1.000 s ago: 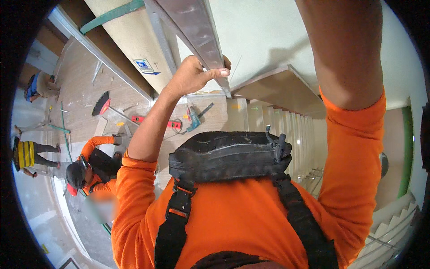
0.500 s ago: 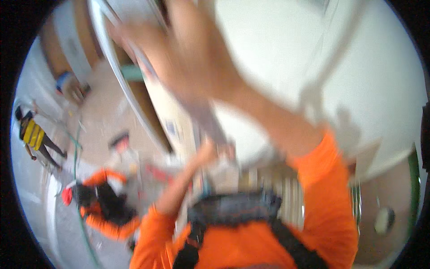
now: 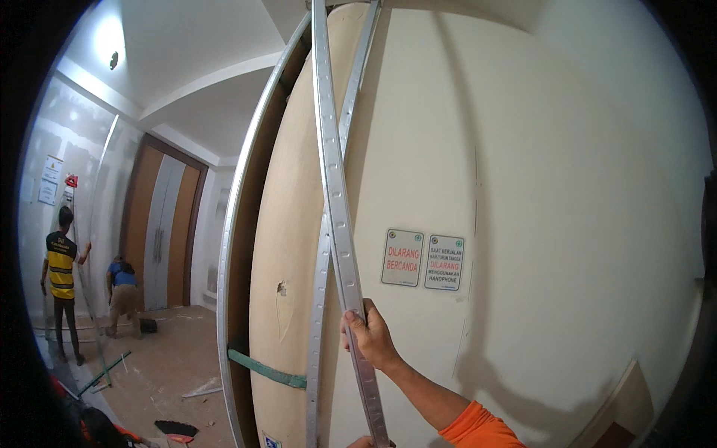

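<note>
A long galvanized metal stud (image 3: 338, 216), with small dimples along it, rises slantwise in front of me and leans left toward its top. Around its lower part my right hand (image 3: 373, 340) is closed, thumb across its face. Only a bit of my left hand (image 3: 362, 442) shows at the lower edge, closed at the stud's bottom end; most of it is cut off. Behind, a second metal stud (image 3: 319, 313) crosses the held one and stands along a cream rounded column (image 3: 287, 224). A green strip (image 3: 267, 371) spans from a metal frame edge (image 3: 228, 284) to that second stud.
A pale wall (image 3: 538, 187) with two small signs (image 3: 422, 260) fills the right side. A board (image 3: 620, 407) leans at its foot. At left, one person (image 3: 62, 261) stands, another (image 3: 123, 291) bends over. A broom head (image 3: 176, 429) and another person's dark head (image 3: 104, 425) show low.
My view has swung up from the floor and my body to the wall and ceiling. My right hand, blurred and high before, now shows lower on the stud; my left is mostly out of view.
</note>
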`<state>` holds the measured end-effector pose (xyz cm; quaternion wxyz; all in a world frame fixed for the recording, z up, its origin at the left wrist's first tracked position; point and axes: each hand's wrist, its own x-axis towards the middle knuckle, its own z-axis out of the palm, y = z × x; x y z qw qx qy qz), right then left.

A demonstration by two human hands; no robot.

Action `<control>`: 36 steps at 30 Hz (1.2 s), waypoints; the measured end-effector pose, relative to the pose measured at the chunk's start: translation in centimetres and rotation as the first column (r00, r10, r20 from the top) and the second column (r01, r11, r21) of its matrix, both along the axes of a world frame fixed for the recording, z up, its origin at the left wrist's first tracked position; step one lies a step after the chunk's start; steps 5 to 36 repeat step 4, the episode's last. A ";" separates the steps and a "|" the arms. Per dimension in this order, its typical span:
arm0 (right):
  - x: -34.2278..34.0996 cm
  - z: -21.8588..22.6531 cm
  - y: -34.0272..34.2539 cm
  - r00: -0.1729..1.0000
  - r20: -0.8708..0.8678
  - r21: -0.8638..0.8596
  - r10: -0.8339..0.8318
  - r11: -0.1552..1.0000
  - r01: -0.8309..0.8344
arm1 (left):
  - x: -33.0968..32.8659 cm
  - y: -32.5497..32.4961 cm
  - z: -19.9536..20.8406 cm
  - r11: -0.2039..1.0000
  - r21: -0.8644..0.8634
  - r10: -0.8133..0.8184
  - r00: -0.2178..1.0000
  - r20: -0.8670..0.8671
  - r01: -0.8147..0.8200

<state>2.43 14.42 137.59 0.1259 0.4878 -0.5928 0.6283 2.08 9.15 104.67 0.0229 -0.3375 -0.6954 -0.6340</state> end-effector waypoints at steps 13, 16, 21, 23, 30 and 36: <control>2.0 0.3 0.5 0.997 0.044 -0.002 -0.061 0.998 0.061 | 1.3 0.3 0.1 0.993 -0.095 -0.072 0.996 -0.059 0.066; 2.0 0.3 0.5 0.997 0.044 -0.002 -0.061 0.998 0.061 | 1.3 0.3 0.1 0.993 -0.095 -0.072 0.996 -0.059 0.066; 2.0 0.3 0.5 0.997 0.044 -0.002 -0.061 0.998 0.061 | 1.3 0.3 0.1 0.993 -0.095 -0.072 0.996 -0.059 0.066; 2.0 0.3 0.5 0.997 0.044 -0.002 -0.061 0.998 0.061 | 1.3 0.3 0.1 0.993 -0.095 -0.072 0.996 -0.059 0.066; 2.0 0.3 0.5 0.997 0.044 -0.002 -0.061 0.998 0.061 | 1.3 0.3 0.1 0.993 -0.095 -0.072 0.996 -0.059 0.066; 2.0 0.3 0.5 0.997 0.044 -0.002 -0.061 0.998 0.061 | 1.3 0.3 0.1 0.993 -0.095 -0.072 0.996 -0.059 0.066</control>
